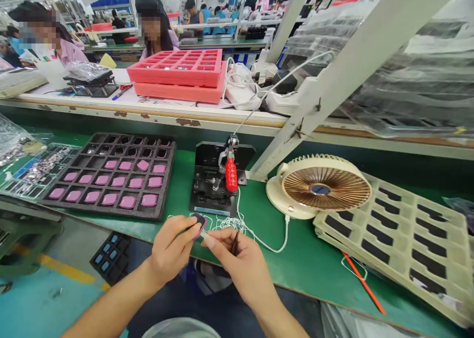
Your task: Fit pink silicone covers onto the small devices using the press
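Note:
My left hand [172, 246] pinches a small rounded case [200, 221], black on its face with a purple edge. Close beside it, my right hand [237, 259] has thumb and forefinger closed on a thin pale piece [203, 233] that reaches the case. Dark tweezers [235, 242] also seem tucked in the right fingers, partly hidden. Both hands are above the table's front edge. Just beyond them stands a black toggle-clamp fixture [213, 180] with a red handle [231, 174]. Left of it lies a black foam tray [168, 180] with several purple cases [128, 202] and darker ones at the back.
A cream fan [320, 187] stands right of the fixture, its white cable [264, 246] lying loosely behind my hands. Pale trays [400, 229] with black pieces are at right, near an orange stick [365, 283]. Red foam trays [177, 76] occupy the shelf; a slanted post [296, 125] rises behind the fan.

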Tool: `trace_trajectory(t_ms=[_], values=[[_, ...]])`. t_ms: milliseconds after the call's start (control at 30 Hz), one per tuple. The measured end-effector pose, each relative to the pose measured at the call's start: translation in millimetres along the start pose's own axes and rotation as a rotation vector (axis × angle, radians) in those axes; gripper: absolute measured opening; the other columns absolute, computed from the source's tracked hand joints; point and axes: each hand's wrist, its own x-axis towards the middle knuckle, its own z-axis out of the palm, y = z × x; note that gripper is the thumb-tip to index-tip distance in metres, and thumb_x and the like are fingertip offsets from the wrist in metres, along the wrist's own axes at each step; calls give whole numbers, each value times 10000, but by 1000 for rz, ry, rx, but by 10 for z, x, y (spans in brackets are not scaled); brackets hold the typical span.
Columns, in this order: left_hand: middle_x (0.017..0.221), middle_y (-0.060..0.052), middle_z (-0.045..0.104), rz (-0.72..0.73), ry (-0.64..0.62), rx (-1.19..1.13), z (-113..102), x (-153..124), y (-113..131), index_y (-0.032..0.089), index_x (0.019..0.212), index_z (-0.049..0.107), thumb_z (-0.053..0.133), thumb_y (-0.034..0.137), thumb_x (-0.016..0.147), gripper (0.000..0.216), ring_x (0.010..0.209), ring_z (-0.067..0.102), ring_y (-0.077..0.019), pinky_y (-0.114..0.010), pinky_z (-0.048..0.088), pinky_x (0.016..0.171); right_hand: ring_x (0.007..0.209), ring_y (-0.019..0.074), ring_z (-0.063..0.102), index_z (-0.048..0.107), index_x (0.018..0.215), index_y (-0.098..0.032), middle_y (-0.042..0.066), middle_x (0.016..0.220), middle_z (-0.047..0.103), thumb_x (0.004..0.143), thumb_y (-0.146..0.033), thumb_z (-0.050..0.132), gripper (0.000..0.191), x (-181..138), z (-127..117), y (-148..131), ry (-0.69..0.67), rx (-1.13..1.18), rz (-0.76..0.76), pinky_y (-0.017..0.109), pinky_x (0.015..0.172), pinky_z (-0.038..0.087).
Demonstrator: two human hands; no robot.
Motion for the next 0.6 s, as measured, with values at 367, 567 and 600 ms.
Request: trace_trajectory(t_ms=[367,567,600], values=[[1133,-111,801,-3,-15,-22,92,-93,-26,199,1282,739,679,-1,959,385,1044,765,-233,-391,682,869,594,94,418,711,888,-177,0,744,608,730,-679,934,572,77,23,34,-1,105,56,217,498,303],[1046,-92,820,-90,7,-97,135,-72,56,194,1207,748,681,-50,925,380,959,785,-215,-383,690,856,608,87,448,689,1110,-215,31,988,660,805,-677,875,584,142,81,230,24,118,-28,214,510,379],[1035,-85,819,-110,2,-113,143,-72,69,200,1196,749,676,-57,921,384,948,786,-214,-380,691,846,619,96,462,704,1170,-218,34,976,657,824,-692,851,604,141,89,258,15,113,-26,217,514,391]])
